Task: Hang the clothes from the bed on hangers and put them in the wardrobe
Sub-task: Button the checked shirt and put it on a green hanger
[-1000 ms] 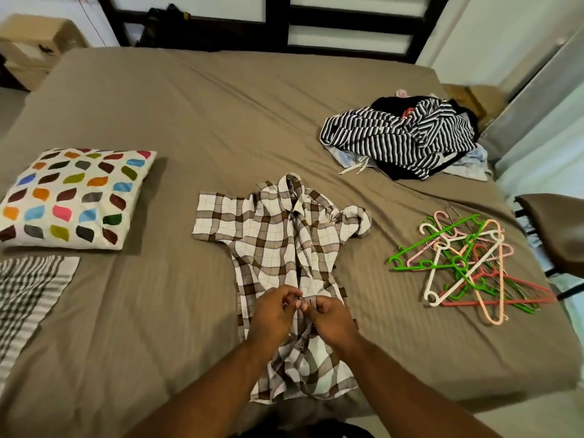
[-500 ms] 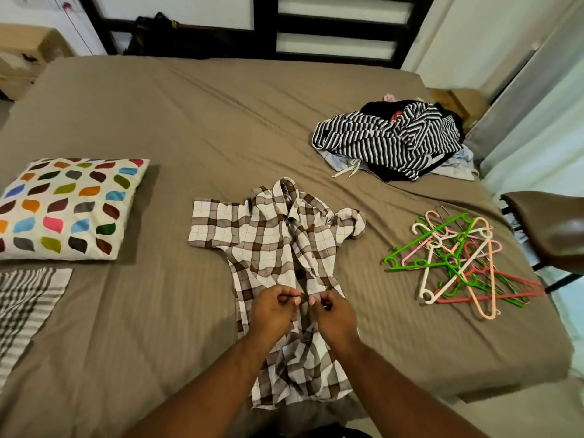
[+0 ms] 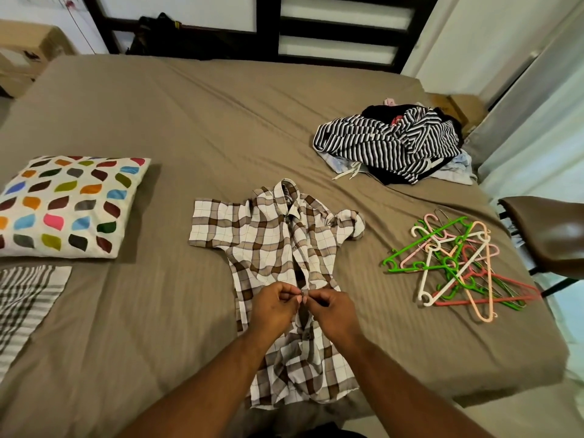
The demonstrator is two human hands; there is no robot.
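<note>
Both hands, left hand (image 3: 274,306) and right hand (image 3: 334,308), pinch the plaid shirt (image 3: 271,245) placket mid-front. Shirt lies flat on the bed (image 3: 196,121), collar pointing away, hem toward me.

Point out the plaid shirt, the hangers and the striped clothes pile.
plaid shirt (image 3: 268,238): head view, on its chest panel.
hangers (image 3: 455,267): head view, on the middle of the tangled heap.
striped clothes pile (image 3: 388,140): head view, on the striped top garment.

No text, label, brand or number can be read anywhere.
</note>
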